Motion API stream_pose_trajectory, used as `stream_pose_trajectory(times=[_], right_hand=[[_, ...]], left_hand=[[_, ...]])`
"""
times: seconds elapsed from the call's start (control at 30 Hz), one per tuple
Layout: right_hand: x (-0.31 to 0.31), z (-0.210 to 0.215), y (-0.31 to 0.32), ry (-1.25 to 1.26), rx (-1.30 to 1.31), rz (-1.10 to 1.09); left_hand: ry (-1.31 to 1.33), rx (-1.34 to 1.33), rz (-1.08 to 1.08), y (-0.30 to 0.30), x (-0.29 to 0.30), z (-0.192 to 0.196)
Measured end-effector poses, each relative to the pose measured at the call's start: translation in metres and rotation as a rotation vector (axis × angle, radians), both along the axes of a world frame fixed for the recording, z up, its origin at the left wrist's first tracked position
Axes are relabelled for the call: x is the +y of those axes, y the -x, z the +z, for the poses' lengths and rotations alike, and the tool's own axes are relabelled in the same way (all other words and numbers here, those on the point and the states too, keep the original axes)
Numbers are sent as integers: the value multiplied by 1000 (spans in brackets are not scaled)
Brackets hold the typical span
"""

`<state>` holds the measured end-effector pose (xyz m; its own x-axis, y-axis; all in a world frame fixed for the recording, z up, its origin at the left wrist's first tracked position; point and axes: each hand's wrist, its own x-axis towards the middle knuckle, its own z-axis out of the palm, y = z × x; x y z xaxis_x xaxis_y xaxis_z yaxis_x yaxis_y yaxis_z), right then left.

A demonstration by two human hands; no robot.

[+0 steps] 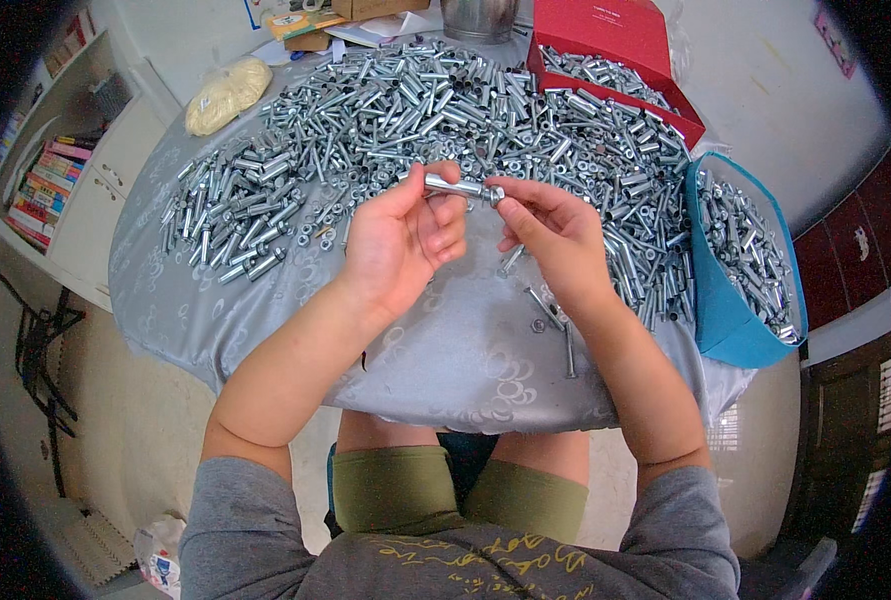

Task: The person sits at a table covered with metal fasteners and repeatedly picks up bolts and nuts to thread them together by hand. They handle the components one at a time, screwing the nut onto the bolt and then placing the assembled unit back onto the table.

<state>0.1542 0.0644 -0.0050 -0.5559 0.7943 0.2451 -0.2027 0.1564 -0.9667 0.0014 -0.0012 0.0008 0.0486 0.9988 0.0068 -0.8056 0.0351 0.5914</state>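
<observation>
Above the near middle of the table, my left hand (397, 250) is closed with thumb and forefinger on a shiny sleeve anchor (455, 186), held roughly level. At its right end sits a nut (495, 194), pinched between the thumb and forefinger of my right hand (557, 232). Behind both hands spreads a large heap of loose sleeves, bolts and nuts (405, 110). To the left lies a group of sleeve anchors (240, 215). Below my right hand are a few loose bolts (569, 350) and a single nut (537, 326).
The round table wears a silvery patterned cloth (425, 370). On the right, a blue fabric bin (725, 310) and an open red box (687, 118) hold metal parts. A bag of pale stuff (230, 95) lies far left; a metal bucket (479, 18) stands at the back.
</observation>
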Motion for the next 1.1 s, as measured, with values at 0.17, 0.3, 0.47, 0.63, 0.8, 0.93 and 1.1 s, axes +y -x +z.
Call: stream_pose_trajectory(times=[0.17,0.3,0.47,0.63,0.8,0.93,1.1], right_hand=[[-3,6,-4,-30,-4,-26],[-3,6,-3,-36,-25,-38],[-1,4,-4,-32,-36,-49],[-1,4,-2,-37,-41,-24],[-1,0,-2,-30,-76,-72],[3,0,-9,-39,-221,34],[2,9,-13,-331,-285,-135]], left_hand=[[-18,13,22,1,2,1],[-7,16,30,0,0,2],[0,17,-6,-1,1,-1],[-63,-10,-39,3,2,-6],[-113,5,-53,0,2,-7],[-90,58,-41,-5,1,-2],[-42,66,-36,-6,-1,2]])
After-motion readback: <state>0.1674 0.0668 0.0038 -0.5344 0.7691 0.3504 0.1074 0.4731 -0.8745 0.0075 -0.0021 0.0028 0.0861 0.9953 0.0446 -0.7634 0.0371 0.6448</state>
